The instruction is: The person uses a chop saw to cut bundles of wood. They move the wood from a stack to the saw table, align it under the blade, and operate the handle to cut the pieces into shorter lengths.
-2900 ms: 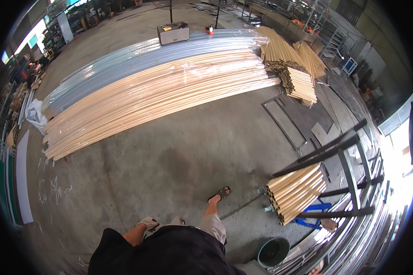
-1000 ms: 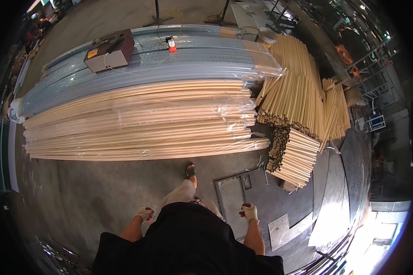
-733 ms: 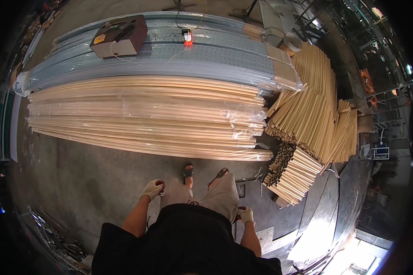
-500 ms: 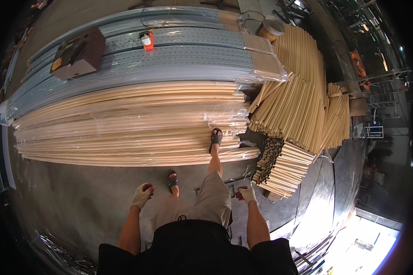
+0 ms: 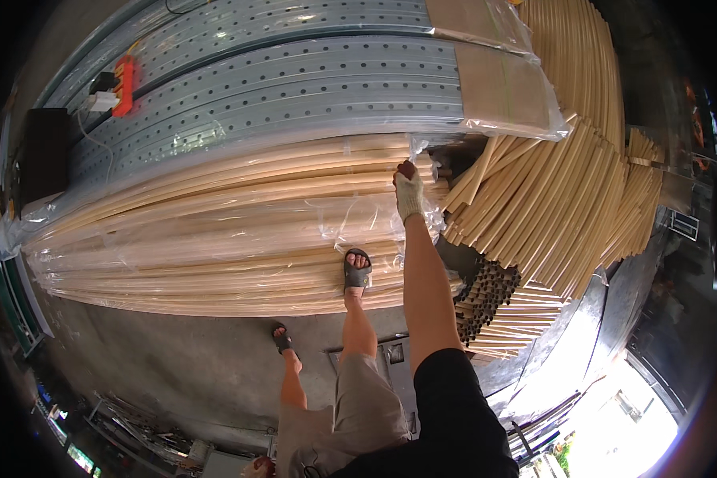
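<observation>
My right hand, in a pale glove with bare fingertips, reaches out over the right end of a bundle of long tan tubes wrapped in clear plastic. Its fingers look curled together against the plastic-covered tube ends; whatever they grip is hidden. Low in the picture, my left hand shows only in part beside my shorts, its fingers too cut off to read. One sandalled foot of mine rests on the tubes, the other on the floor.
Beyond the tubes lie perforated grey metal planks in plastic. An orange power strip with plugs and a dark box sit on them at the left. Shorter tan tubes are heaped at the right, and dark tube ends face me.
My right hand has gone forward from beside my body to the tube ends. My left hand has dropped back to the lower edge. The view has moved closer to the bundles.
</observation>
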`<state>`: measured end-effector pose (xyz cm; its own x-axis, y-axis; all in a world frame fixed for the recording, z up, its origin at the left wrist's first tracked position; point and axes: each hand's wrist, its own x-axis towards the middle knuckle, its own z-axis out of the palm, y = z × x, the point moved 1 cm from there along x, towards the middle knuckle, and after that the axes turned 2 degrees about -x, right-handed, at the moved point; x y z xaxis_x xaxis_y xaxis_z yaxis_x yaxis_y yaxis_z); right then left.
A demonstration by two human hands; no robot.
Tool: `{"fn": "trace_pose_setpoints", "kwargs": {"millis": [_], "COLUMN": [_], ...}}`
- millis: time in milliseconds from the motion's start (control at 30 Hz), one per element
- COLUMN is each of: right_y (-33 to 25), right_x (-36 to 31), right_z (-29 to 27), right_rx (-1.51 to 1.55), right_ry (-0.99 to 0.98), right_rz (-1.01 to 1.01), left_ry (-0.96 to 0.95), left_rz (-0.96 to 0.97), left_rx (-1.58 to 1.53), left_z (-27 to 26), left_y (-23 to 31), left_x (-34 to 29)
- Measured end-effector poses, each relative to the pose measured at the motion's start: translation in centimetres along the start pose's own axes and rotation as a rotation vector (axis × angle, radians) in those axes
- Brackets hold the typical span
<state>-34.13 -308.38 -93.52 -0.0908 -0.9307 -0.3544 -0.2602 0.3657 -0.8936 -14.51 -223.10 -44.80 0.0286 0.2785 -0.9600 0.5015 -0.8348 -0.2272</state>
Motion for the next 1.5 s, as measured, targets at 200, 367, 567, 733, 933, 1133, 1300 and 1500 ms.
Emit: {"fn": "trace_pose_setpoints", "kwargs": {"millis": [200, 367, 567, 733, 933, 1133, 1300, 1500], "right_y": [-1.2, -2.6, -3.8, -5.3, -3.3, -3.9, -5.5, -8.6], "right_x": [0.2, 1.2, 5.7, 4.4, 7.9, 6.9, 6.8, 0.0], "right_z": [4.8, 3.1, 2.1, 1.4, 3.7, 3.4, 1.9, -1.6], "right_rx": [-0.563, -0.345, -0.246, -0.045, -0.216, -0.054, 0.058, 0.120], "right_ry": [0.045, 0.133, -0.181, -0.193, 0.074, -0.092, -0.192, -0.161], "right_rz": [0.067, -0.037, 0.059, 0.092, 0.029, 0.265, 0.354, 0.307], "left_ry": [0.152, 0.150, 0.102, 0.134, 0.156, 0.106, 0.119, 0.187], "left_rz": [-0.005, 0.024, -0.032, -0.068, -0.053, 0.055, 0.082, 0.070], "left_rx": [-0.064, -0.052, -0.096, 0.092, -0.116, -0.212, 0.186, -0.188], "left_z": [9.1, 10.2, 10.8, 13.3, 12.6, 13.0, 13.6, 12.6], "left_y": [6.0, 9.6, 7.9, 12.2, 12.5, 9.1, 12.7, 12.9], "left_x": [-7.9, -7.6, -8.2, -8.9, -8.3, -5.1, -5.1, -5.7]}}
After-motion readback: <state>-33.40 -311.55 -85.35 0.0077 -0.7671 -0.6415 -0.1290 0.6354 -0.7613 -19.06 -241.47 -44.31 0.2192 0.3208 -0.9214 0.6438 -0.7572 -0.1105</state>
